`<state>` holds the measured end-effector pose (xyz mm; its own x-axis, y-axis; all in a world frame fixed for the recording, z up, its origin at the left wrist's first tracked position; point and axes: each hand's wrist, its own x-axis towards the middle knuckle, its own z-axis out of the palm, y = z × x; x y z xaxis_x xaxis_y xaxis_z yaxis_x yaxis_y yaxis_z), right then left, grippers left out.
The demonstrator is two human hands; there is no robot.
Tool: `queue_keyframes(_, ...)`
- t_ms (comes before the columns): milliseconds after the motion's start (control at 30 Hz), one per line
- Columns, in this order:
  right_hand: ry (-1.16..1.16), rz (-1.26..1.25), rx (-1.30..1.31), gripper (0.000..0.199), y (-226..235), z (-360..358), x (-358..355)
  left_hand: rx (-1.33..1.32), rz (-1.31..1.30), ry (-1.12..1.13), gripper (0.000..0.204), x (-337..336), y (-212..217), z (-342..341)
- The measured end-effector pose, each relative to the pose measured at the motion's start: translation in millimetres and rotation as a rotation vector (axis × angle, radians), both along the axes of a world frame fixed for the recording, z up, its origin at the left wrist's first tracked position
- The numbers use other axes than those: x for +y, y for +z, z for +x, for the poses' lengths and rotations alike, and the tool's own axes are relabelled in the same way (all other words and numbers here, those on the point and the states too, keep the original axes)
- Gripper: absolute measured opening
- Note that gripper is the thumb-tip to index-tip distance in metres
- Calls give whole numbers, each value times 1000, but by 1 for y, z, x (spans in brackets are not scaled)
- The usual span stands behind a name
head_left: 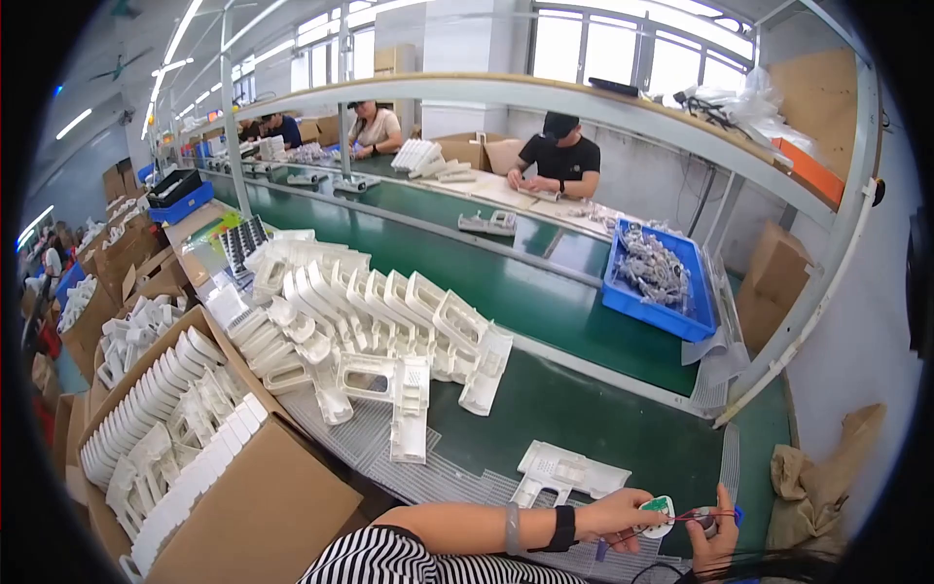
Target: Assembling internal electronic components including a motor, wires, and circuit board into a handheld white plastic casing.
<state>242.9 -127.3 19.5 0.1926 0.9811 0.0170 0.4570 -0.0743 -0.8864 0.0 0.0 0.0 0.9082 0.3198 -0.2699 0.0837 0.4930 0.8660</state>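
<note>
My left hand (620,510) is closed on a small white plastic part with a green circuit board (658,504) on it. My right hand (717,547) grips a round, grey, speaker-like part (706,523), with the index finger raised. Thin red and dark wires (681,515) run between the two hands. Just beyond my left hand, a white plastic housing (574,470) lies on the ribbed mat, its open inner side facing up. A small blue thing shows behind my right hand, too little of it visible to name.
White housings (389,302) are piled left of centre. A cardboard box (263,511) of similar parts stands at left. A blue bin (702,323) holds wired parts beside the green belt (574,316). A shelf (467,90) crosses overhead; co-workers sit across. Brown wrapping (817,487) lies right.
</note>
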Motion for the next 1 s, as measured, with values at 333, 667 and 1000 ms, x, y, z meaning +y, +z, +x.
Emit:
queue_keyframes(333, -243, 300, -80, 115, -47, -2, 2, -40, -132, -5, 46, -19, -24, 32)
queue_keyframes(667, -96, 256, -314, 99, -7, -27, 31, -17, -240, 84, 38, -22, -20, 15)
queue_keyframes(1000, 315, -14, -376, 97, 11, -112, 133, -3, -315, 492, 34, 2, -15, -74)
